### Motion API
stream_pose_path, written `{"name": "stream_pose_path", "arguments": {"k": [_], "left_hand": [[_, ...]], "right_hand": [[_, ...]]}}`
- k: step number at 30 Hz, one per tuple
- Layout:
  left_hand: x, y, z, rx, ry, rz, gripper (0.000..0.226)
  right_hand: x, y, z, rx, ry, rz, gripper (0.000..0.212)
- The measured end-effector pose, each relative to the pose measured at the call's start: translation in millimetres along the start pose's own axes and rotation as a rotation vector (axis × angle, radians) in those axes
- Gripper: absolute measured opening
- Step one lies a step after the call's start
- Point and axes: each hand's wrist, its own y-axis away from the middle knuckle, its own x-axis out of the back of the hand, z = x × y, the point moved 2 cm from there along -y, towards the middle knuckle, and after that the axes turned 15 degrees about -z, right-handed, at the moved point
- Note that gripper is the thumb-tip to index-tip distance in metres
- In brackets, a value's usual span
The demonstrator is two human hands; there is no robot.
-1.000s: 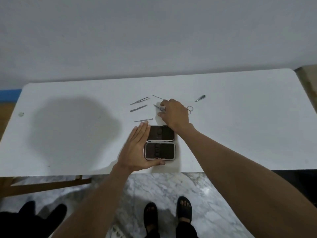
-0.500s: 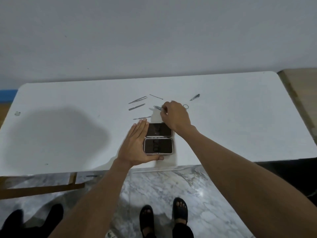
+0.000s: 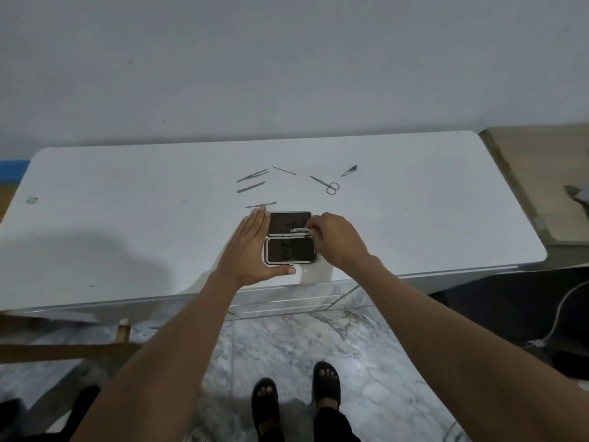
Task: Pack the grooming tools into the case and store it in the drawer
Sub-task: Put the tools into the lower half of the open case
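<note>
Lying open at frame centre on the white bench [image 3: 127, 218], the black hinged case [image 3: 289, 249] is steadied by the flat left hand [image 3: 251, 247]; the right hand [image 3: 334, 240] pinches a slim silver tool [image 3: 299, 230] over its upper half.

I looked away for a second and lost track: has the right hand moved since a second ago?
Yes. The right hand has come back toward the person, from the scissors to the open case, pinching a small metal tool over it.

arms: bare, no sleeves | footwear: black open-toe sandals [image 3: 326, 386] | legs: dark trousers [image 3: 331, 425]
</note>
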Motion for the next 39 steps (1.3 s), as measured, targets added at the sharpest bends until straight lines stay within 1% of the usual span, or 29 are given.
{"name": "stream_pose_path", "arguments": {"k": [6, 12, 16, 23, 29, 32, 36, 39], "left_hand": [[-5.7, 1.1, -0.2, 0.007, -0.017, 0.021, 0.143], [-6.4, 1.2, -0.4, -0.006, -0.033, 0.048, 0.142], [-6.5, 0.7, -1.1, -0.016, -0.012, 0.073, 0.141], [-7.1, 0.6, -1.2, -0.021, -0.023, 0.085, 0.14], [-7.6, 0.3, -0.9, -0.014, -0.017, 0.094, 0.137], [-7.3, 0.4, -1.6, -0.014, -0.022, 0.097, 0.137], [-6.5, 0.6, -0.6, -0.001, -0.02, 0.099, 0.136], [-7.1, 0.3, -1.2, 0.006, -0.041, 0.099, 0.135]], "right_hand": [[-25.5, 20.0, 4.2, -0.029, 0.122, -0.023, 0.021], [-34.5, 22.8, -4.0, -0.039, 0.178, -0.007, 0.022], [-39.1, 21.2, -17.0, -0.034, 0.16, -0.038, 0.022], [-40.3, 21.9, -18.2, -0.098, 0.063, 0.016, 0.018], [-44.2, 14.2, -29.6, -0.075, 0.006, 0.006, 0.022], [-44.4, 11.5, -28.9, -0.078, -0.028, 0.01, 0.02], [-35.3, 10.6, -23.6, -0.04, -0.064, -0.031, 0.017], [-21.6, 5.2, -14.1, -0.069, -0.083, 0.024, 0.02]]}}
